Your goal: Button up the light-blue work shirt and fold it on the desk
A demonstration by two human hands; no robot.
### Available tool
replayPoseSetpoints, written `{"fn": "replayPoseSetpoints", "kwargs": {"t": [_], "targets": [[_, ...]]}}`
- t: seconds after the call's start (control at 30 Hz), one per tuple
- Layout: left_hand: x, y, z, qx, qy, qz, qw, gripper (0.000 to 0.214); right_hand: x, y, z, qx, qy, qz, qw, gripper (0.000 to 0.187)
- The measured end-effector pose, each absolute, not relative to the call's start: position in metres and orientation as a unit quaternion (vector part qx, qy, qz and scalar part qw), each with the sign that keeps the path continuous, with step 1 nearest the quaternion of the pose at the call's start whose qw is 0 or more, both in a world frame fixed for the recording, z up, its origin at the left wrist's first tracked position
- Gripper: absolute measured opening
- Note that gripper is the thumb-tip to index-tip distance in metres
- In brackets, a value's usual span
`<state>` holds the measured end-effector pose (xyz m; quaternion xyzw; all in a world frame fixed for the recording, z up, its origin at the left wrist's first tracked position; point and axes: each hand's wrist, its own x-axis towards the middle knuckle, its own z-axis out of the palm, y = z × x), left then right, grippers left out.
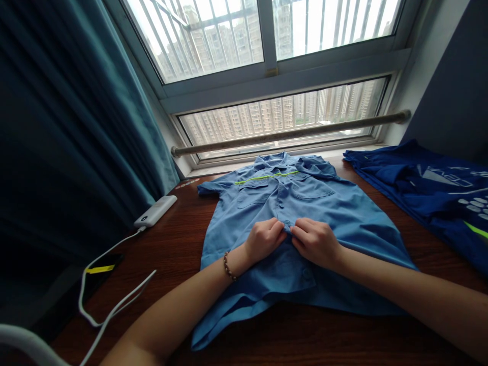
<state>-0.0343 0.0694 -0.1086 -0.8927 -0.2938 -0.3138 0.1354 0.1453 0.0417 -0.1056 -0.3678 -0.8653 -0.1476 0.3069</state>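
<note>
I see shirt (281, 267) flat on table (183, 231), long axis toward window (269, 48), collar (270, 161) nearest it. Left hand (266, 237) and right hand (316, 242) both pinch the shirt at a button (287, 223), equally near.

Brown table (171, 244), blue shirt (297, 202), white device (157, 210)

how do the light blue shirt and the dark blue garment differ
The light blue shirt is paler than the dark blue garment. The shirt lies spread out, the garment rumpled. The left hand and right hand pinch the shirt; neither touches the garment. Shirt and garment both lie on the brown table.
</note>
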Motion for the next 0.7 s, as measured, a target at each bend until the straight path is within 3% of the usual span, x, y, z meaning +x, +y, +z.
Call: {"fn": "replayPoseSetpoints", "kwargs": {"t": [0.27, 0.4, 0.53, 0.6, 0.7], "targets": [[-0.034, 0.067, -0.105, -0.892, -0.257, -0.322, 0.185, 0.018, 0.145, 0.04, -0.104, -0.339, -0.871, -0.112, 0.338, 0.017], [-0.035, 0.068, -0.103, -0.896, -0.24, -0.322, 0.192, 0.016, 0.144, 0.044, -0.1, -0.404, -0.796, 0.153, 0.424, 0.01], [-0.037, 0.07, -0.102, -0.905, -0.205, -0.299, 0.223, 0.011, 0.143, 0.052, -0.098, -0.433, -0.584, 0.513, 0.457, 0.023], [-0.038, 0.071, -0.101, -0.908, -0.189, -0.287, 0.241, 0.012, 0.143, 0.056, -0.098, -0.427, -0.495, 0.607, 0.453, 0.024], [-0.039, 0.07, -0.099, -0.907, -0.175, -0.283, 0.257, 0.012, 0.142, 0.059, -0.101, -0.427, -0.453, 0.637, 0.456, 0.027]]}}
